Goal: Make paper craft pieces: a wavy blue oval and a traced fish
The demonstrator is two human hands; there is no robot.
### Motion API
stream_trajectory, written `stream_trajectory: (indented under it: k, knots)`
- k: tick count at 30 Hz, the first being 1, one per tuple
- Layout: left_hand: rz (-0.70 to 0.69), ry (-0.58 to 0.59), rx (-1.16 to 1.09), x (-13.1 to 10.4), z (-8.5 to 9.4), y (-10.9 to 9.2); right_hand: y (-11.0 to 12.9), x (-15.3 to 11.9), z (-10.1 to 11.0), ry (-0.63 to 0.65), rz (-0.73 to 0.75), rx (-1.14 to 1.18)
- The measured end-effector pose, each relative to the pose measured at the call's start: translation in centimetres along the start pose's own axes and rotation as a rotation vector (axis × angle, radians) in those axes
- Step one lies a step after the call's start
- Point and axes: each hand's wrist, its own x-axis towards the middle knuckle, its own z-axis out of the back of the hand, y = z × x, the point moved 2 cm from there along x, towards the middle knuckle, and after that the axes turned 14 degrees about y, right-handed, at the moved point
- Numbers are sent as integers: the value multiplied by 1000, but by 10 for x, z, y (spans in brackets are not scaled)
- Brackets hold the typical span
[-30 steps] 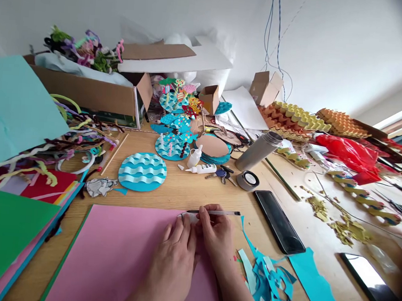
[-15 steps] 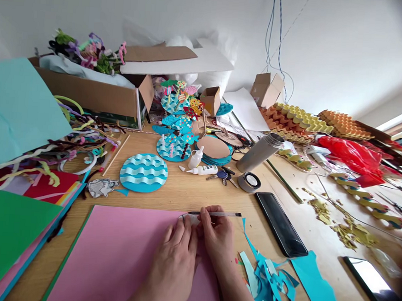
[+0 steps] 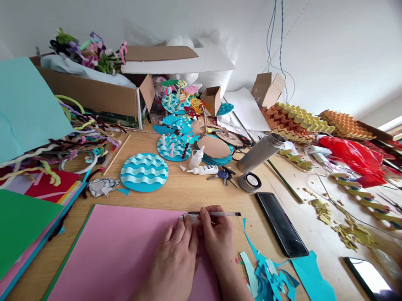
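A large pink sheet of paper [image 3: 122,241] lies before me, with a green edge showing beneath its left side. My left hand [image 3: 176,254] rests flat on it, fingers stretched out over a small pale paper piece [image 3: 193,219] at the sheet's top edge. Pinched between thumb and fingers of my right hand [image 3: 217,234] is a pen [image 3: 233,214] with a clear barrel, held almost level, its dark end pointing left above the pale piece. Most of that piece is hidden under my fingers. Beyond the sheet sits a round blue disc [image 3: 144,172] with wavy strips.
Blue paper scraps [image 3: 274,284] and a black phone [image 3: 281,225] lie to the right. Glue bottles [image 3: 203,170], keys [image 3: 224,176] and a metal flask [image 3: 261,152] stand or lie farther back. Coloured papers [image 3: 12,233] and pipe cleaners [image 3: 85,138] fill the left.
Almost nothing differs. Both hands keep their places on the pink sheet, and the view has shifted only very slightly.
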Motion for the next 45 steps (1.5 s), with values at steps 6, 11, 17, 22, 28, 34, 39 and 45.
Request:
stream_trajectory:
  k: [6, 11, 17, 22, 28, 34, 39, 45]
  knots:
    - [-3, 29, 12, 0, -2, 0, 1, 0, 1, -8, 3, -7]
    - [6, 13, -1, 1, -1, 0, 2, 0, 2, -6, 2, 1]
    - [11, 5, 2, -1, -1, -1, 1, -1, 1, -12, -4, 47]
    - [10, 0, -6, 1, 0, 0, 1, -1, 1, -5, -4, 45]
    - [1, 13, -10, 0, 3, 0, 6, -3, 1, 1, 9, 61]
    - [-2, 0, 15, 0, 3, 0, 3, 0, 0, -35, 20, 91]
    - [-6, -2, 27, 1, 5, 0, 1, 3, -1, -39, 8, 43]
    - [-4, 17, 26, 2, 7, 0, 4, 3, -2, -20, 12, 10]
